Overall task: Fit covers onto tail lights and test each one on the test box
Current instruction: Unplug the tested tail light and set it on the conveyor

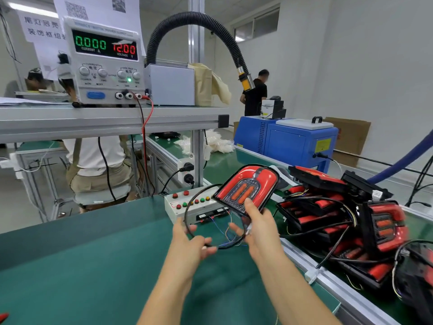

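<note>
Centre frame: tail light (248, 186) axis diagonal, rounded end upper right; right hand (260, 226) grip holds its base, left hand (192, 240) pinches cable (185, 214).

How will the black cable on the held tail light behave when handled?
Likely floppy: the cable sags in a loose loop from the tail light to the left hand. Probably light, as a few fingers hold it. Its thin coloured wires may snag.

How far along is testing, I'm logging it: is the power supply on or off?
On. The power supply has a glowing display that reads 12.00 volts and 0.000 amps, and a green lamp is lit on its front.
</note>
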